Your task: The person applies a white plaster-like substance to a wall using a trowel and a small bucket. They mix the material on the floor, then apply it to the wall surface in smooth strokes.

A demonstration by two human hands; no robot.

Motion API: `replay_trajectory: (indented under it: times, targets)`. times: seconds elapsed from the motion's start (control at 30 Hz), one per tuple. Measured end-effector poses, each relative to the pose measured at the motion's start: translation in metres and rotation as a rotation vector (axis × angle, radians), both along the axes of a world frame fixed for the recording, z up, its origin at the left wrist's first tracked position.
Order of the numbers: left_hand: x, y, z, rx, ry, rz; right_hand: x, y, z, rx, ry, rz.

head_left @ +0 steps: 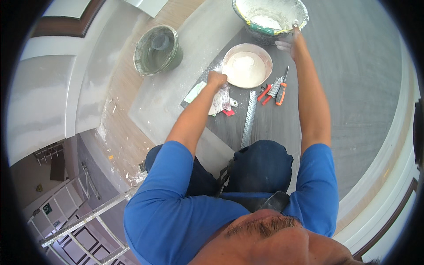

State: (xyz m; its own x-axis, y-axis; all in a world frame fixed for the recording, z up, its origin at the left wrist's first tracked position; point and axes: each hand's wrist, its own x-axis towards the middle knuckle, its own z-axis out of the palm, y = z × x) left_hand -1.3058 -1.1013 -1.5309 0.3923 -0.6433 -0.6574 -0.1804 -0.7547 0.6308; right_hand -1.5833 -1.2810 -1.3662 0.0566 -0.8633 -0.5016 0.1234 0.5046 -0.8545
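Observation:
My left hand [217, 78] is closed at the near left rim of a pale round bowl [245, 66] of white powder, apparently gripping it. At the back right, my right hand [295, 43], whitened at the fingers, holds the edge of a large powder-coated bucket [269, 17] with a green grip. Below the bowl lie powder-marked scrapers or cards [218, 102], a long perforated metal strip [248, 119], red-handled snips [265, 95], a short perforated piece [276, 86] and an orange-handled knife or tool [281, 95].
A greenish bucket [172, 59] with a grey container inside stands at the left. My bent knees [260, 165] are close below the strip. At lower left, an aluminium ladder [79, 223] crosses a drop or opening. White panelled trim [48, 97] edges the left; a curved border [384, 154] runs along the right.

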Motion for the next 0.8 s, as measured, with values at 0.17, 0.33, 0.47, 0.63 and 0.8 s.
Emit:
replay_trajectory:
  times: [0.17, 0.33, 0.47, 0.63, 0.8]
  targets:
    - [0.032, 0.000, 0.039, -0.042, -0.223, -0.142, 0.004, 0.076, -0.079, -0.230, 0.216, 0.108]
    - [0.073, 0.037, 0.098, -0.168, 0.052, -0.097, 0.056, 0.137, -0.107, -0.116, -0.016, 0.154]
    - [0.099, 0.088, 0.149, -0.265, 0.296, 0.071, 0.085, 0.160, -0.075, -0.109, -0.131, 0.177]
    - [0.115, 0.147, 0.175, -0.344, 0.871, 0.148, 0.115, 0.186, -0.065, -0.220, -0.164, 0.428]
    - [0.154, 0.194, 0.161, -0.457, 0.872, 0.249, 0.115, 0.205, -0.098, -0.244, 0.487, 0.566]
